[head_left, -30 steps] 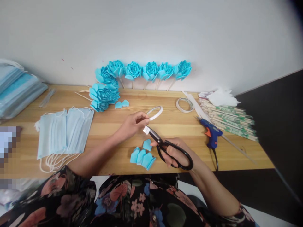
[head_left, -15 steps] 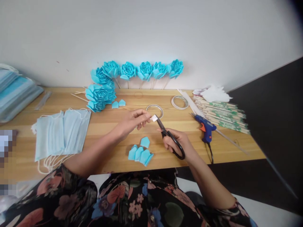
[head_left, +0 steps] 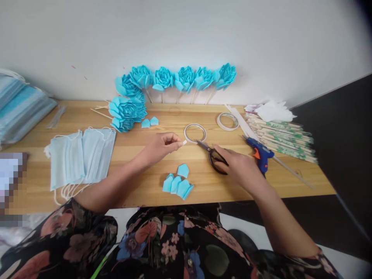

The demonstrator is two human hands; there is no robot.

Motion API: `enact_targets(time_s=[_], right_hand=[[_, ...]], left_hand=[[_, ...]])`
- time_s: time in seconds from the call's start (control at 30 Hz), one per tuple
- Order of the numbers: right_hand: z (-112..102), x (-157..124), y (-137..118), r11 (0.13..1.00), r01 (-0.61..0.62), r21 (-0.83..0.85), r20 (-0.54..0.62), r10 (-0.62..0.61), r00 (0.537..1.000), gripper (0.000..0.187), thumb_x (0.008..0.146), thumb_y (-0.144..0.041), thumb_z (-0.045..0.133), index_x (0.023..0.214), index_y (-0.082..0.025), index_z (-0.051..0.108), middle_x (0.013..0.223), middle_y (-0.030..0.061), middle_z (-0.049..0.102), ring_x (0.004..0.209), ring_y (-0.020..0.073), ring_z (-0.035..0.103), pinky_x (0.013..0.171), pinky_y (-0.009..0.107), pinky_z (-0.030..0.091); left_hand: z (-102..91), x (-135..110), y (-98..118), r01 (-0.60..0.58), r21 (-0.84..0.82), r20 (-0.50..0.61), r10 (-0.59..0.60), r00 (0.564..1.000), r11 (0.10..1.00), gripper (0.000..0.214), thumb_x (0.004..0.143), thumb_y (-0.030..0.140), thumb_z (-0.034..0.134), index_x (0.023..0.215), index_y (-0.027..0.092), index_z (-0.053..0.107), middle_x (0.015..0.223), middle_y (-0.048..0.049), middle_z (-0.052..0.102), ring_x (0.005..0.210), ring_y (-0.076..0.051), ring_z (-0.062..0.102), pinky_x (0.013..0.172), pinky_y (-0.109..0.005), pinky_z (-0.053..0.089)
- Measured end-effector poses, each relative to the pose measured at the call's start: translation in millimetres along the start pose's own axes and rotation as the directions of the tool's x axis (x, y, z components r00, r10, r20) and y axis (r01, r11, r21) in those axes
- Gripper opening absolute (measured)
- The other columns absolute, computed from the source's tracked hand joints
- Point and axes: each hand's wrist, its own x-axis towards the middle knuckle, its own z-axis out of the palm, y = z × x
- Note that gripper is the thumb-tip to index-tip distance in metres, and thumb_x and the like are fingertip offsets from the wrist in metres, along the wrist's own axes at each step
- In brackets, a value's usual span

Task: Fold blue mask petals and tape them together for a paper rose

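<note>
Between the thumb and fingertips of my left hand [head_left: 165, 145] is a small white piece of tape [head_left: 184, 143]. My right hand [head_left: 242, 166] is closed on the handles of black scissors [head_left: 213, 157], low over the table, with the blades pointing left. A narrow roll of tape [head_left: 204, 130] lies just beyond the scissor tips, and a wider tape roll [head_left: 218, 124] is further right. Several blue folded petals [head_left: 174, 185] lie in front of me, with one separate petal [head_left: 183, 170] above the cluster.
Blue flowers on sticks [head_left: 163, 79] line the wall and left back. Face masks [head_left: 67, 161] lie left, with a mask stack [head_left: 21, 110] behind. A glue gun [head_left: 263, 155], wrapped chopsticks [head_left: 285, 139] and crumpled white material [head_left: 274, 111] are right. Two petals [head_left: 145, 123] lie near the flowers.
The scissors have moved away from the white tape, right and down toward the table, with my right hand turned over. My left hand still pinches the tape, of which less shows.
</note>
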Motion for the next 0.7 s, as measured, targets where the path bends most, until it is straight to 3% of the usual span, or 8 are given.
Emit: enact_targets(time_s=[0.1, 0.17, 0.2, 0.27, 0.33, 0.5, 0.63, 0.7], right_hand=[[-20.4, 4.6, -6.7, 0.998, 0.015, -0.067, 0.003, -0.015, 1.0, 0.039, 0.095, -0.024, 0.056, 0.132, -0.02, 0.065, 0.097, 0.0127, 0.079, 0.075, 0.0262, 0.071, 0.058, 0.031, 0.042], [-31.7, 15.0, -23.4, 0.999, 0.004, 0.044, -0.072, -0.001, 0.997, 0.033, 0.099, -0.025, 0.049, 0.125, -0.021, 0.069, 0.1, 0.0117, 0.079, 0.08, 0.0255, 0.072, 0.065, 0.032, 0.046], [-34.8, 21.9, -33.4, 0.986, 0.058, 0.155, -0.087, -0.045, 0.995, 0.033, 0.101, -0.026, 0.048, 0.124, -0.022, 0.07, 0.105, 0.0108, 0.079, 0.086, 0.0249, 0.073, 0.071, 0.033, 0.048], [-35.3, 36.9, -52.6, 0.929, 0.141, 0.344, -0.077, -0.122, 0.99, 0.03, 0.101, -0.028, 0.05, 0.122, -0.023, 0.07, 0.115, 0.0086, 0.077, 0.096, 0.0231, 0.072, 0.081, 0.033, 0.05], [-30.4, 50.1, -66.9, 0.894, 0.157, 0.42, -0.102, -0.125, 0.987, 0.025, 0.1, -0.03, 0.054, 0.115, -0.021, 0.072, 0.108, 0.007, 0.078, 0.093, 0.0209, 0.071, 0.08, 0.031, 0.048], [-20.4, 66.6, -80.5, 0.877, 0.22, 0.428, -0.196, -0.147, 0.969, 0.015, 0.095, -0.021, 0.056, 0.088, -0.018, 0.069, 0.081, 0.0021, 0.073, 0.074, 0.0144, 0.063, 0.068, 0.026, 0.041], [-20.9, 69.7, -80.2, 0.868, 0.225, 0.444, -0.329, -0.076, 0.941, 0.015, 0.093, -0.02, 0.055, 0.085, -0.02, 0.068, 0.08, 0.0015, 0.071, 0.072, 0.0142, 0.06, 0.066, 0.026, 0.041], [-18.3, 71.3, -78.0, 0.828, 0.188, 0.528, -0.337, 0.001, 0.941, 0.012, 0.091, -0.02, 0.057, 0.083, -0.021, 0.067, 0.08, 0.0008, 0.072, 0.071, 0.0139, 0.061, 0.065, 0.025, 0.043]], left_hand=[[-0.7, -1.9, -4.0, -0.056, 0.072, -0.009, 0.057, 0.998, 0.996, 0.026, 0.08, 0.041, 0.07, 0.076, 0.015, 0.066, 0.068, 0.0003, 0.06, 0.063, -0.011, 0.047, 0.06, -0.025, 0.034], [0.4, -2.6, -4.4, -0.089, 0.114, 0.0, 0.09, 0.996, 0.989, 0.025, 0.081, 0.039, 0.068, 0.076, 0.015, 0.066, 0.069, 0.0, 0.06, 0.062, -0.011, 0.046, 0.06, -0.025, 0.034], [1.2, -3.1, -3.5, -0.108, 0.134, 0.008, 0.108, 0.994, 0.985, 0.024, 0.082, 0.038, 0.067, 0.076, 0.015, 0.067, 0.068, 0.0, 0.061, 0.062, -0.01, 0.046, 0.059, -0.025, 0.034], [2.8, -5.0, -0.5, -0.149, 0.166, 0.019, 0.148, 0.989, 0.975, 0.022, 0.084, 0.036, 0.066, 0.076, 0.015, 0.067, 0.068, 0.0005, 0.061, 0.06, -0.01, 0.045, 0.059, -0.025, 0.033], [3.6, -7.9, 3.0, -0.182, 0.182, 0.028, 0.18, 0.983, 0.966, 0.019, 0.084, 0.032, 0.065, 0.076, 0.015, 0.067, 0.068, 0.0009, 0.062, 0.059, -0.009, 0.045, 0.059, -0.024, 0.034], [-5.3, -12.4, 8.3, -0.165, 0.16, -0.008, 0.169, 0.986, 0.973, 0.02, 0.083, 0.034, 0.068, 0.075, 0.015, 0.069, 0.068, -0.0003, 0.063, 0.061, -0.01, 0.048, 0.059, -0.024, 0.036], [-27.3, -6.0, 5.5, -0.074, 0.081, -0.176, 0.087, 0.981, 0.994, 0.03, 0.086, 0.042, 0.064, 0.076, 0.014, 0.07, 0.064, -0.0001, 0.059, 0.056, -0.01, 0.045, 0.056, -0.025, 0.036], [-37.5, -0.7, -1.3, -0.043, 0.182, -0.27, 0.092, 0.959, 0.982, 0.031, 0.087, 0.042, 0.06, 0.079, 0.014, 0.071, 0.063, 0.0, 0.058, 0.056, -0.011, 0.045, 0.055, -0.025, 0.034]])
